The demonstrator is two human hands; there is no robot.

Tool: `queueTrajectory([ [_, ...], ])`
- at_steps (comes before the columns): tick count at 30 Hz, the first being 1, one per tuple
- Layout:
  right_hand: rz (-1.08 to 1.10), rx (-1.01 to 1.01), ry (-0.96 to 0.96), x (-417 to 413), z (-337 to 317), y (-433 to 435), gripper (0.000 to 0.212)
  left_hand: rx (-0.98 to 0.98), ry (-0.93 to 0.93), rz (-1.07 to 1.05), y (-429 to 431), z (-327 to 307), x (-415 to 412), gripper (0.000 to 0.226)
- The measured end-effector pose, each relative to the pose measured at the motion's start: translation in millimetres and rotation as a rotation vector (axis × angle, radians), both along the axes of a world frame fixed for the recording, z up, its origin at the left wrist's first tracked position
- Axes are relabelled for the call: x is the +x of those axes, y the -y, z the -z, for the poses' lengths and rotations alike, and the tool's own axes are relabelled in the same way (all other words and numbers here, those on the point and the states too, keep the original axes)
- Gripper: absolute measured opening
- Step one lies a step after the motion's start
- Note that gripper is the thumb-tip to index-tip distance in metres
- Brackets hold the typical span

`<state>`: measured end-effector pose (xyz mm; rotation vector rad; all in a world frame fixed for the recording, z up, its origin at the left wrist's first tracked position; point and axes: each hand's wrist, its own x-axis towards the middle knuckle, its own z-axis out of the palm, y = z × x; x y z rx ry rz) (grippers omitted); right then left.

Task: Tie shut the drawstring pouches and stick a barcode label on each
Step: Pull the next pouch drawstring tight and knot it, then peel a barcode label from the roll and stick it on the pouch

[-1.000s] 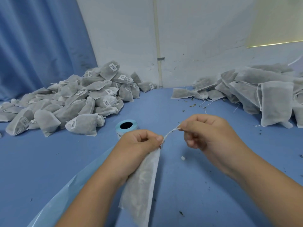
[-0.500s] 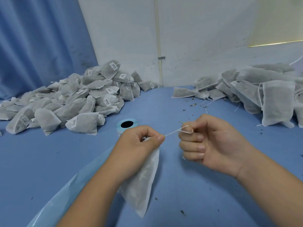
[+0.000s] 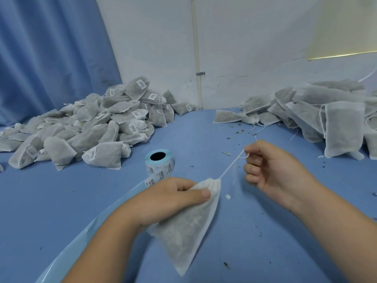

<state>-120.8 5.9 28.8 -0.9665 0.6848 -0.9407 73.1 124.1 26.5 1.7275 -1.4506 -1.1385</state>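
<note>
Head: pouch (image 3: 184, 233) in left hand (image 3: 169, 199)

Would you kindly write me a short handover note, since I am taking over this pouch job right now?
Left hand grips the gathered neck of a white mesh drawstring pouch. Right hand pinches its white drawstring, taut.
Roll of barcode labels on a blue core stands behind the left hand; labelled pouch pile at left, unlabelled pouch pile at right.
Done: neck drawn closed. Left: knot it, label it, then the right pile.
</note>
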Motion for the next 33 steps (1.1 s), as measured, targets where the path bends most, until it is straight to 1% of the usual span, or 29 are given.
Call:
queueTrajectory([
  [3, 0.090, -0.069, 0.040, 0.8, -1.3, -2.5, 0.021, 0.039, -0.005, 0.042, -0.2, 1.4, 1.7, 0.047],
  [5, 0.142, -0.222, -0.034, 1.1, -2.9, -8.1, 0.020, 0.004, 0.016, -0.019, 0.9, 2.5, 0.5, 0.048],
  [7, 0.167, -0.430, -0.172, 4.6, -1.8, -17.4, 0.019, -0.066, 0.020, -0.143, 4.3, 4.9, -2.9, 0.046],
  [9, 0.162, -0.669, -0.254, 11.8, 1.2, -27.9, 0.019, -0.132, -0.005, -0.242, 8.0, 6.9, -8.4, 0.043],
  [11, 0.174, -1.009, -0.405, 19.2, 8.0, -36.3, 0.018, -0.175, -0.040, -0.277, 10.5, 7.7, -13.7, 0.039],
  [12, 0.184, -1.184, -0.507, 22.1, 12.8, -39.2, 0.013, -0.190, -0.065, -0.281, 10.9, 7.0, -15.9, 0.037],
  [13, 0.187, -1.310, -0.587, 24.1, 16.6, -41.4, 0.007, -0.200, -0.095, -0.283, 11.0, 6.2, -16.9, 0.035],
  [14, 0.190, -1.374, -0.643, 24.7, 19.0, -42.7, 0.005, -0.207, -0.127, -0.285, 11.1, 5.7, -17.0, 0.034],
  [18, 0.234, -1.457, -0.686, 23.7, 21.6, -43.9, 0.010, -0.225, -0.252, -0.336, 11.3, 5.6, -14.7, 0.025],
  [20, 0.227, -1.479, -0.677, 24.9, 22.4, -44.8, 0.011, -0.230, -0.295, -0.353, 12.4, 6.1, -14.4, 0.028],
  [23, 0.197, -1.484, -0.660, 26.6, 23.9, -47.0, 0.015, -0.214, -0.333, -0.306, 14.0, 6.9, -13.8, 0.034],
  [25, 0.152, -1.474, -0.650, 26.7, 24.3, -47.6, 0.021, -0.190, -0.375, -0.258, 12.0, 6.2, -13.1, 0.031],
  [27, 0.108, -1.460, -0.657, 26.6, 25.1, -47.7, 0.026, -0.170, -0.388, -0.256, 10.0, 6.1, -10.8, 0.026],
  [28, 0.089, -1.444, -0.655, 27.0, 25.8, -47.9, 0.027, -0.168, -0.361, -0.286, 9.4, 5.6, -8.7, 0.024],
  [30, 0.044, -1.368, -0.616, 28.3, 27.2, -49.8, 0.031, -0.202, -0.238, -0.418, 9.6, 3.3, 0.0, 0.024],
  [32, 0.009, -1.245, -0.552, 31.1, 27.9, -52.4, 0.030, -0.283, -0.152, -0.637, 9.6, -1.9, 16.4, 0.022],
  [33, 0.001, -1.188, -0.530, 33.3, 28.4, -53.0, 0.027, -0.317, -0.164, -0.737, 8.5, -5.2, 26.5, 0.019],
])
